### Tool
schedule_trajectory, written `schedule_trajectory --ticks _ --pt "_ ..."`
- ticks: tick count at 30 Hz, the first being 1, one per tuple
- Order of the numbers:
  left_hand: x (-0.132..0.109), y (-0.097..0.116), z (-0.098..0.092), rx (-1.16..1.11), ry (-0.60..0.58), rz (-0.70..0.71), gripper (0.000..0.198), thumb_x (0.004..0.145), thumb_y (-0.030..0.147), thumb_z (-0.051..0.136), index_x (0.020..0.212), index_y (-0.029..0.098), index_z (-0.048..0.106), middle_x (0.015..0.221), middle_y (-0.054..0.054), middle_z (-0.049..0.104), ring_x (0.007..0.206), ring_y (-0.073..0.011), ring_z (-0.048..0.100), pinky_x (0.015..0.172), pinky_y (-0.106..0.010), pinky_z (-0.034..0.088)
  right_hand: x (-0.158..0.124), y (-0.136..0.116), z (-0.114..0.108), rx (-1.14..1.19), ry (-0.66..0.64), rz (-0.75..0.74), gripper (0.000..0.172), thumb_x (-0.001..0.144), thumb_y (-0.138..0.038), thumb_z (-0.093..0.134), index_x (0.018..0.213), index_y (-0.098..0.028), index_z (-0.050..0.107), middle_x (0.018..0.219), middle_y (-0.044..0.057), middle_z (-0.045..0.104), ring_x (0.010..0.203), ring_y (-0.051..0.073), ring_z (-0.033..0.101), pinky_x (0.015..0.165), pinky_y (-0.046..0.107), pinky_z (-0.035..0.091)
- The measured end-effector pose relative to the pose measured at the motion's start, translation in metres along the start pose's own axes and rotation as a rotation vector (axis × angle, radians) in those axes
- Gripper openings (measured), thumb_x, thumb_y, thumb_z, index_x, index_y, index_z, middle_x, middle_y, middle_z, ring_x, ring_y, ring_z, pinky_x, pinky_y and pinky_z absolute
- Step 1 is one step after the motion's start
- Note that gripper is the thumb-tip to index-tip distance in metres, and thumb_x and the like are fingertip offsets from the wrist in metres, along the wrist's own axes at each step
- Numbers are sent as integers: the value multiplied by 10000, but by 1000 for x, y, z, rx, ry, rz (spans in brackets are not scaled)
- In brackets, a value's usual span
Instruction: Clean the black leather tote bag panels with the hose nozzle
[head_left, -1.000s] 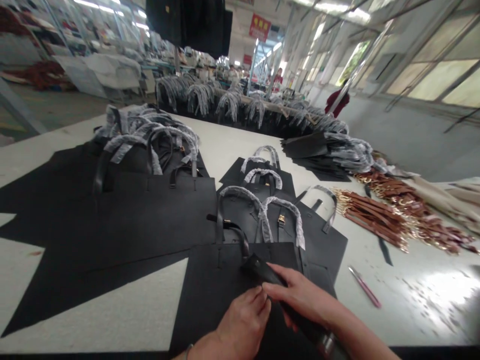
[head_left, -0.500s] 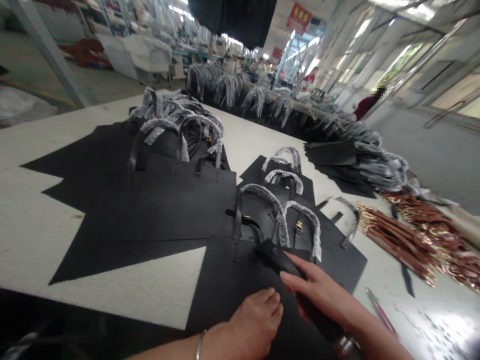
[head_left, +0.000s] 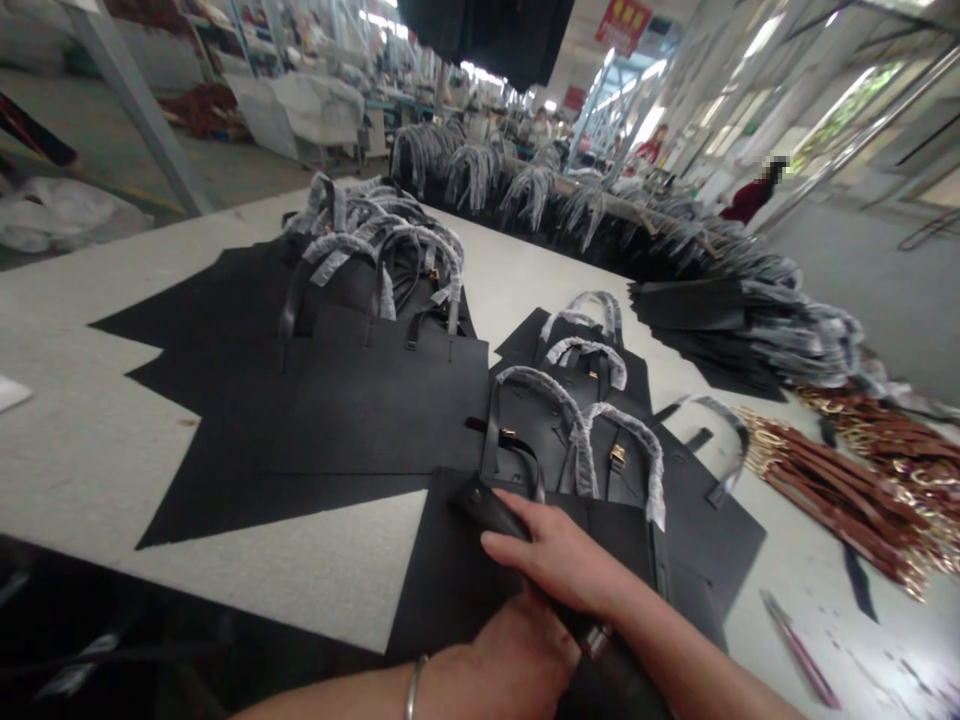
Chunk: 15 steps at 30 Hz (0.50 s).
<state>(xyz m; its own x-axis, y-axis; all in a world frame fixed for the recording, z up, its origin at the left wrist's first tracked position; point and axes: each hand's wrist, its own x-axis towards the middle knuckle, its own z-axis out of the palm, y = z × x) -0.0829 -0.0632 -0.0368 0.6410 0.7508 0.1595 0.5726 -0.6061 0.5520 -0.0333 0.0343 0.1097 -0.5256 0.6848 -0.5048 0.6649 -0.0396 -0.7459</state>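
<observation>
In my right hand (head_left: 559,550) is a black hand-held tool (head_left: 484,510), its broad head over the upper left part of a black bag (head_left: 424,590). A metal fitting shows at the tool's rear; its exact kind is unclear. My left hand (head_left: 517,655), below a wrist with a metal bangle (head_left: 414,690), rests on the same bag. Its fingers are partly hidden behind the tool and my right hand. Just beyond lies another black bag with wrapped handles (head_left: 536,385) and a gold-coloured clasp (head_left: 617,456).
Overlapping black bags (head_left: 360,400) cover the table's left side. Brown straps with gold-coloured rings (head_left: 847,490) and a pink-handled pointed tool (head_left: 802,655) lie at right. More wrapped handles (head_left: 525,190) line the back. A person in dark red (head_left: 746,200) is far right.
My right hand has moved the black tool leftward across the bag's upper part. It now overlaps my left hand, which stays on the bag. The view has shifted slightly.
</observation>
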Motion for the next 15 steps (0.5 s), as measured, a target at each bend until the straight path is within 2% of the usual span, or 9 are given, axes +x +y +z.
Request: schedule_trajectory --ticks 2,5,7,9,12,15 --pt "-1 2 -12 40 -14 59 412 811 288 580 1186 116 572 1107 -130 666 1120 -265 567 1024 -357 425 1 -3 -10 83 97 17 619 834 -412 587 1411 -256 425 553 -48 605 423 129 569 424 213 442" --pt "-1 5 -27 48 65 52 368 841 244 532 1177 97 557 1188 -124 627 1166 -232 537 1069 -316 380 -14 3 -36 142 267 42 680 845 -445 584 1450 -248 343 459 -77 535 390 124 548 386 189 413" --pt "-2 7 -30 28 117 4 330 853 219 512 1166 127 564 1243 -102 605 1187 -222 528 1061 -305 388 -32 16 -48 160 229 129 655 836 -426 598 1426 -243 381 504 -75 541 387 117 549 367 185 416" --pt "-2 7 -27 9 129 -16 328 857 220 509 1169 134 565 1257 -96 601 1193 -224 527 1059 -312 396 -49 33 -50 200 143 228 620 827 -394 601 1400 -246 416 553 -81 528 370 102 536 346 185 424" --pt "-2 4 -19 -18 108 -3 311 853 225 509 1139 123 577 1217 -106 621 1193 -223 528 1083 -318 376 -60 54 -40 263 44 291 587 834 -398 586 1381 -242 436 612 -77 528 368 88 529 336 185 437" --pt "-1 0 -13 -20 103 28 307 843 235 517 1117 115 585 1202 -121 622 1201 -226 522 1103 -319 353 -52 57 -26 261 23 265 545 848 -381 561 1363 -238 454 638 -65 548 372 86 530 330 181 422"
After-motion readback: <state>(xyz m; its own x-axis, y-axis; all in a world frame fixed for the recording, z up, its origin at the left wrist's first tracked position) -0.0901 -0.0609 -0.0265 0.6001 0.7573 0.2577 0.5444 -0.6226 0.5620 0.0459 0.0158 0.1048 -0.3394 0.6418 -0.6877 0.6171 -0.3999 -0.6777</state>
